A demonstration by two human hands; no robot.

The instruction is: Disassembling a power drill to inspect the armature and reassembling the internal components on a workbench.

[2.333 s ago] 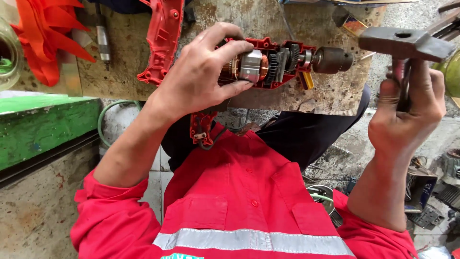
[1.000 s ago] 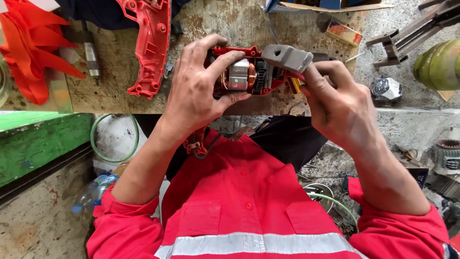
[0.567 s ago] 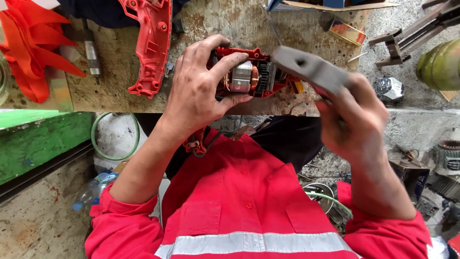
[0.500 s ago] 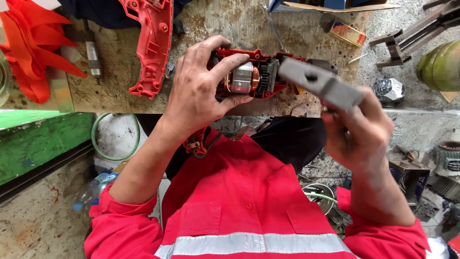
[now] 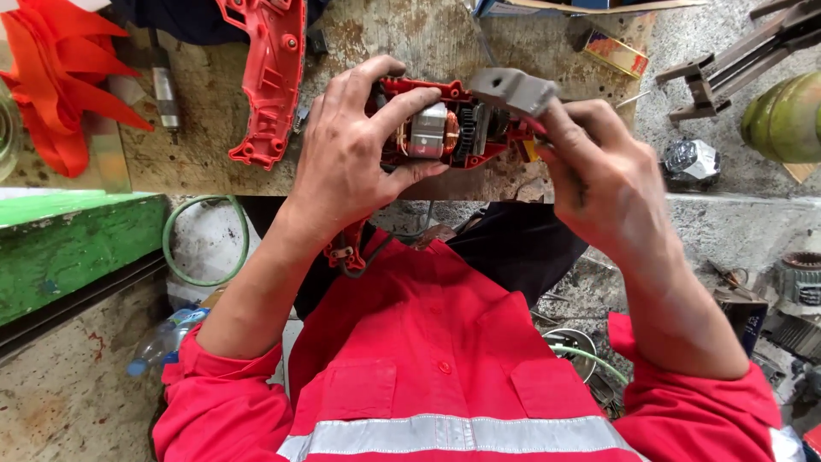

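My left hand (image 5: pixel 351 162) grips an opened red electric drill (image 5: pixel 432 128) at the bench edge, with its copper-wound motor and gears exposed. My right hand (image 5: pixel 603 184) is closed on the handle of a hammer. The grey hammer head (image 5: pixel 513 90) sits on top of the drill's front end, over the gear section. The drill's cord and lower grip (image 5: pixel 346 252) hang down toward my red coverall.
The drill's other red housing half (image 5: pixel 269 77) lies on the worn bench (image 5: pixel 205 162). An orange-red plastic piece (image 5: pixel 60 77) is at far left. A green block (image 5: pixel 68 248) and a hose loop (image 5: pixel 205 248) are below. A metal clamp (image 5: pixel 744 51) and a yellow-green rounded object (image 5: pixel 787 115) are at right.
The hammer head was lifted to the right of the drill half a second ago; it has now come down to the left onto the drill's front. My left hand kept its grip.
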